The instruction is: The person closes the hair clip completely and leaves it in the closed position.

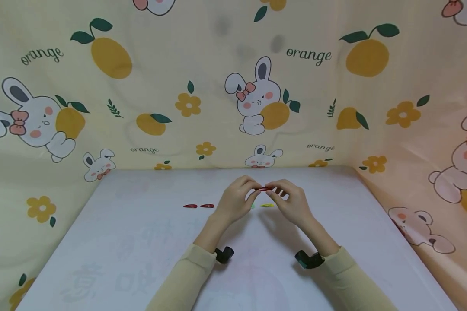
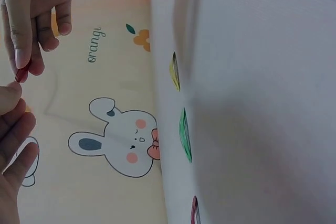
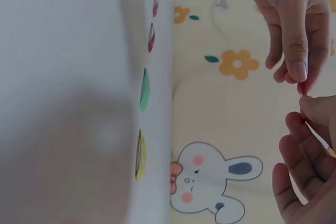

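A red snap hair clip (image 1: pixel 263 188) is held above the far part of the table by both hands, one at each end. My left hand (image 1: pixel 237 198) pinches one end between thumb and fingertips. The other end is pinched by my right hand (image 1: pixel 292 201); its remaining fingers are loosely bent. Fingertips cover much of the clip in both wrist views. Below, a row of clips lies on the table: red clips (image 3: pixel 151 38), a green clip (image 3: pixel 145 89) and a yellow clip (image 3: pixel 140 156). In the head view, the left hand hides part of this row.
The white table (image 1: pixel 140 250) carries faint printed marks. Behind it hangs a cream curtain (image 1: pixel 210 56) with rabbits and oranges, which also runs down both sides. A black camera (image 1: pixel 224 255) is strapped to the left wrist, and another black camera (image 1: pixel 309 259) to the right.
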`<state>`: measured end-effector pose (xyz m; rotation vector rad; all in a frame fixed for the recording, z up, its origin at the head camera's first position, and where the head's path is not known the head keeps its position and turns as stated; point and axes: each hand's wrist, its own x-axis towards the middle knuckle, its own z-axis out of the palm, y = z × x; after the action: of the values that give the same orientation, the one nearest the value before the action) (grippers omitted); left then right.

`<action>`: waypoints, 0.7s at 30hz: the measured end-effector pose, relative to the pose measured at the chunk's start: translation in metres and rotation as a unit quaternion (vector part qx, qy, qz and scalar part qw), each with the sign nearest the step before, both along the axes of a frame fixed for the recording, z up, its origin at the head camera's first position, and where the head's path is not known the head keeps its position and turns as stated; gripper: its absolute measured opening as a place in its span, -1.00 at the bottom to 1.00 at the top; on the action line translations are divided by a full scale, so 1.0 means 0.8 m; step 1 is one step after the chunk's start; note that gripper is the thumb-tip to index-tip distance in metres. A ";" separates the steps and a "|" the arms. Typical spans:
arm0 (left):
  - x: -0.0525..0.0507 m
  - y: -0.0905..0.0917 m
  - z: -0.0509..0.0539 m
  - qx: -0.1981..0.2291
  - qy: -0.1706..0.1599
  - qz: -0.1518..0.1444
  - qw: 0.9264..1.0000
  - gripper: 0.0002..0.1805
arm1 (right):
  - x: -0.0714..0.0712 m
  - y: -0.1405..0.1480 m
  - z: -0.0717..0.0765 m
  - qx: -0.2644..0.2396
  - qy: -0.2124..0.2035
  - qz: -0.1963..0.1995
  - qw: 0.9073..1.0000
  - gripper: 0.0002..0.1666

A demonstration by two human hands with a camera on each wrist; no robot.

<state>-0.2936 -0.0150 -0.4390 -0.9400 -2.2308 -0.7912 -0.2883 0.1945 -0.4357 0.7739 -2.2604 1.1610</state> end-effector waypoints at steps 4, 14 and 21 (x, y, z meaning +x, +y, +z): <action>-0.006 0.008 0.000 -0.002 0.002 -0.007 1.000 -0.89 | -0.002 0.008 -0.001 0.011 -0.004 -0.009 1.000 -0.81; -0.019 0.028 -0.002 -0.010 -0.020 -0.019 1.000 -0.91 | -0.012 0.029 -0.002 0.042 0.012 -0.022 0.999 -0.82; -0.027 0.043 -0.001 -0.020 -0.039 -0.026 0.999 -0.90 | -0.018 0.045 0.000 0.068 0.021 -0.030 0.997 -0.84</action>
<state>-0.3150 0.0193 -0.4396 -1.0052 -2.3051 -0.8236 -0.3027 0.2307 -0.4354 0.7697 -2.3306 0.9636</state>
